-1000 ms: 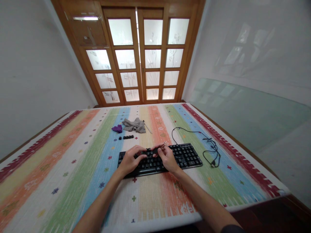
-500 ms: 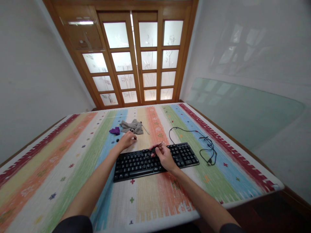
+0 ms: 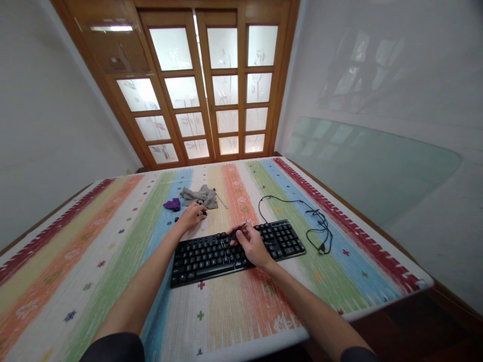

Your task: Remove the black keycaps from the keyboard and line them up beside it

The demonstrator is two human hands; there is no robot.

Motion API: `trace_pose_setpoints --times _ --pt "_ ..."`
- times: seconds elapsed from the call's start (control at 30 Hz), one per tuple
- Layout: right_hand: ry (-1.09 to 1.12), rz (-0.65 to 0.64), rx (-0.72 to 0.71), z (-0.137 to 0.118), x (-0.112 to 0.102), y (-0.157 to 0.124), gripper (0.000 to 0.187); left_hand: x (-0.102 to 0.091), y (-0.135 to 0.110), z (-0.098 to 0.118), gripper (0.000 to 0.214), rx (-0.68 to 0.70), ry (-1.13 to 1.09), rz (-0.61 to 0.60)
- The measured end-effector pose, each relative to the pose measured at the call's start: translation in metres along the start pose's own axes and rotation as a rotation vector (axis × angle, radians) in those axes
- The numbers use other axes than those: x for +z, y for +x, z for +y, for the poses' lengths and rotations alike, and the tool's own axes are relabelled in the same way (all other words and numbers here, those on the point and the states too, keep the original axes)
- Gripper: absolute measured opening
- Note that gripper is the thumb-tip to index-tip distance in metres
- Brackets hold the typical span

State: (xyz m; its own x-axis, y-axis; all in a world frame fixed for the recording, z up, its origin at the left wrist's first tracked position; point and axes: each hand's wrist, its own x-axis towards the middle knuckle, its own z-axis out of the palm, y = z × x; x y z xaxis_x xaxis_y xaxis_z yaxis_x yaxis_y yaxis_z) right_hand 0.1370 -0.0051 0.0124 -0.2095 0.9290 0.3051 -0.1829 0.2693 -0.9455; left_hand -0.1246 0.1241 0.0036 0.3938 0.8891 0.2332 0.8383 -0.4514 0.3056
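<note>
A black keyboard (image 3: 211, 255) lies across the striped cloth with its keys facing up. Above its middle, my right hand (image 3: 249, 242) is closed around a small dark keycap puller (image 3: 233, 235); its thin wire end hangs over the keys and is hard to make out. Beyond the keyboard's back left part, my left hand (image 3: 190, 217) rests low at the cloth, fingertips together on a small black piece (image 3: 204, 213), perhaps a keycap. A similar small black piece (image 3: 176, 219) lies left of that hand, partly hidden by it.
Past my left hand are a crumpled grey cloth (image 3: 204, 195), a purple cloth (image 3: 172, 204) and a thin stick-like tool (image 3: 222, 199). The keyboard's black cable (image 3: 319, 221) lies loosely coiled on the right. Wooden doors (image 3: 207, 100) stand beyond the table (image 3: 151, 216).
The whole view has shifted slightly, so everything sits a little further left. Both hands keep nearly the same places and grips.
</note>
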Motion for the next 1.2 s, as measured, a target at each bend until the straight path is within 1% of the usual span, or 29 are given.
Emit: trace_pose_setpoints --times 0.13,0.37,0.6,0.8,0.93,1.2 --pt "-0.011 -0.002 -0.008 -0.0018 0.0002 -0.0002 0.035 -0.0006 0.0025 0.0001 0.027 0.011 0.013 -0.029" --pt "-0.009 -0.006 0.000 -0.0011 -0.0001 -0.0001 0.034 -0.0034 0.0038 0.0018 0.031 -0.003 0.013 -0.067" --pt "-0.016 -0.009 -0.005 0.0015 -0.0003 0.0004 0.032 -0.0058 0.0031 0.0004 0.030 0.005 0.010 -0.075" --pt "-0.026 -0.007 -0.010 0.0013 0.0004 0.0002 0.032 -0.0082 0.0044 -0.0003 0.022 0.056 0.046 -0.095" --pt "-0.025 -0.012 -0.005 0.0010 0.0005 0.0001 0.032 -0.0087 0.0051 0.0012 0.021 0.077 0.072 -0.106" --pt "-0.034 -0.021 0.007 0.0018 0.0003 -0.0005 0.032 -0.0091 0.0045 0.0010 0.033 0.074 0.058 -0.115"
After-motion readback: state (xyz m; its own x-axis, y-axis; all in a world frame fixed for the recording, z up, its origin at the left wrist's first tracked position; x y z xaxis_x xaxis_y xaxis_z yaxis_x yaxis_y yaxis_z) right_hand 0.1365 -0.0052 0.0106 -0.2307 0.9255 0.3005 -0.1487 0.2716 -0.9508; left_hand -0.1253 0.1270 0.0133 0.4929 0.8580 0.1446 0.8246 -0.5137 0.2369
